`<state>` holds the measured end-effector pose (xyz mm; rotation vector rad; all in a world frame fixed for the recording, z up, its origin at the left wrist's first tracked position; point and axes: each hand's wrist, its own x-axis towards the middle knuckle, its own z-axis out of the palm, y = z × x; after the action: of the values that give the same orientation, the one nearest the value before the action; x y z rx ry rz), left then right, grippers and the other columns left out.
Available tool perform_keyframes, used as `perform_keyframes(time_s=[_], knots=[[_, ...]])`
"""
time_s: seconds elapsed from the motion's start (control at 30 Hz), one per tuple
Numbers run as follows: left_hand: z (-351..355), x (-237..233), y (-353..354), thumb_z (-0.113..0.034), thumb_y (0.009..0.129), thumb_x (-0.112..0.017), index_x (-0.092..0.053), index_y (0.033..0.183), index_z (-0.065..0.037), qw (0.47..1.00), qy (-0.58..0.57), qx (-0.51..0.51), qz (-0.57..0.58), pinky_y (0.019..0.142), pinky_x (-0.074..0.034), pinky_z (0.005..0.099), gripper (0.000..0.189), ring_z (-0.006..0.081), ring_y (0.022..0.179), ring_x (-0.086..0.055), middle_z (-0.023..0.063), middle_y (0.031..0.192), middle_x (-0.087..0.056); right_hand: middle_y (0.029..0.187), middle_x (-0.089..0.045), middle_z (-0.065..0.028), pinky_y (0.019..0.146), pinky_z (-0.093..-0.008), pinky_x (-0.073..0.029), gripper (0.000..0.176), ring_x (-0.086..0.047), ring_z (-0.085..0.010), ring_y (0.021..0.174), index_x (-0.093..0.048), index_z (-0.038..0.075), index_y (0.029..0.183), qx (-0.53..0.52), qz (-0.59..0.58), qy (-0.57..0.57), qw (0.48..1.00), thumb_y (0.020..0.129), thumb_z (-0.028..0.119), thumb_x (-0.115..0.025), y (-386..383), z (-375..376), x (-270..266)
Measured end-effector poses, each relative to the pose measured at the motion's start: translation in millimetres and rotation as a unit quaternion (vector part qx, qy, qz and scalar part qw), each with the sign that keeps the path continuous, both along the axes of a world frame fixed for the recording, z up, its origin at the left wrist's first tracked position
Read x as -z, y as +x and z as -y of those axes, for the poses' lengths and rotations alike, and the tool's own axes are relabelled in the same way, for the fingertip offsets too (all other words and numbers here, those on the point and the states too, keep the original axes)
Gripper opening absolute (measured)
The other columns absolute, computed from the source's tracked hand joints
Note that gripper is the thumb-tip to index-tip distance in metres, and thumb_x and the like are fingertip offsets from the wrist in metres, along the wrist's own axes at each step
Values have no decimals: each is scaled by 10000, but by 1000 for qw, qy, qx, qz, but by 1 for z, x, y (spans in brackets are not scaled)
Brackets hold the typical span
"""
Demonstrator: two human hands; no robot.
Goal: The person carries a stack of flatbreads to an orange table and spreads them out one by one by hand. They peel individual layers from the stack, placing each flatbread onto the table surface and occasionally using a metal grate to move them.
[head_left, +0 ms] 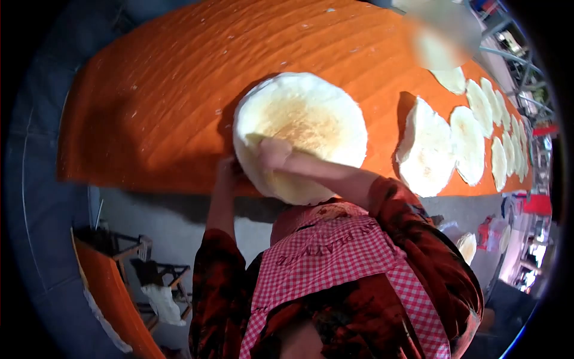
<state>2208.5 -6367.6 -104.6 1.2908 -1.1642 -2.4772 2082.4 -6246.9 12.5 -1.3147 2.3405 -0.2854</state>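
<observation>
The flatbread point(305, 119) extends away from both hands. The right hand point(275, 154) is curled and presses its near face, while the left hand point(227, 170) is at its left rim (fingers hidden, grip unclear).

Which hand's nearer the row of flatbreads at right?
Right. Right hand rests on the big flatbread, closer to the row of flatbreads; left hand sits at the big flatbread's left edge.

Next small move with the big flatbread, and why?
Probably lay the flatbread flat on the bare orange cloth, left of the row of flatbreads. It is held over the cloth's near edge, left hand at its rim, right hand on its face, and that stretch of cloth looks free.
</observation>
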Motion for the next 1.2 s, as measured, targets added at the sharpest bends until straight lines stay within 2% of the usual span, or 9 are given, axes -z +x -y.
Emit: perform_keyframes(time_s=[0.17, 0.37, 0.67, 0.83, 0.87, 0.97, 1.03, 1.1, 1.2], knots=[[6, 12, -13, -274, 841, -558, -574, 1176, -11, 999, 19, 20, -25, 819, -521, 416, 426, 271, 950, -622, 132, 1071, -636, 845, -668, -148, 675, -389, -508, 176, -658, -299, 795, -657, 42, 797, 37, 55, -50, 997, 758, 195, -578, -22, -18, 0], [8, 17, -4, -368, 873, -557, -509, 1266, -38, 999, 26, 11, -45, 851, -497, 402, 515, 286, 1034, -578, 124, 1179, -584, 813, -664, -144, 692, -427, -504, 226, -644, -332, 775, -661, 53, 792, -101, 0, -60, 993, 717, 265, -643, -242, -84, -99], [-15, -17, -9, -393, 911, -441, -525, 1246, -53, 999, -33, -25, -6, 939, -426, 392, 485, 262, 1090, -534, 92, 1200, -570, 893, -648, -192, 711, -438, -498, 331, -629, -346, 851, -581, 34, 957, 261, -287, -88, 917, 765, 294, -648, -529, -236, -256], [-29, -49, -19, -375, 922, -421, -485, 1277, -47, 996, 78, -30, 19, 964, -407, 400, 488, 261, 1129, -510, 96, 1247, -537, 842, -648, -201, 673, -456, -482, 363, -629, -374, 785, -597, 14, 853, 333, -403, -121, 844, 831, 377, -597, -522, -420, -151], [-15, -29, -9, -367, 925, -416, -479, 1280, -43, 997, 75, -21, 11, 963, -406, 401, 485, 262, 1134, -505, 97, 1254, -531, 858, -641, -212, 682, -474, -475, 368, -623, -379, 817, -595, 23, 890, 388, -295, -50, 872, 840, 388, -582, -498, -469, -104], [-8, -16, -6, -340, 936, -395, -483, 1264, -21, 997, 75, -10, 6, 949, -415, 398, 466, 261, 1121, -509, 101, 1239, -536, 1147, -559, -287, 929, -428, -424, 640, -544, -383, 1089, -534, -55, 1159, 593, -171, 45, 785, 745, 413, -674, -343, -601, 24], [1, -4, -1, -336, 937, -393, -488, 1253, -10, 998, 61, 0, -1, 940, -420, 392, 464, 258, 1108, -516, 103, 1229, -539, 1024, -629, -245, 838, -399, -474, 647, -621, -344, 957, -572, -82, 1078, 743, -60, 67, 663, 688, 409, -733, -273, -649, 69], [9, 0, 5, -283, 927, -395, -525, 1209, 7, 999, 38, 26, 15, 927, -429, 380, 425, 257, 1058, -547, 119, 1161, -576, 941, -655, -219, 761, -382, -500, 619, -646, -315, 858, -599, -91, 1017, 807, 31, -121, 577, 678, 406, -743, -243, -655, 93], [25, 3, 10, -244, 916, -387, -549, 1173, 31, 996, 24, 81, 20, 922, -434, 374, 411, 258, 1026, -571, 126, 1113, -606, 754, -641, -153, 525, -334, -477, 431, -626, -244, 628, -639, -46, 844, 789, 21, -131, 600, 705, 347, -748, -263, -655, 111]])
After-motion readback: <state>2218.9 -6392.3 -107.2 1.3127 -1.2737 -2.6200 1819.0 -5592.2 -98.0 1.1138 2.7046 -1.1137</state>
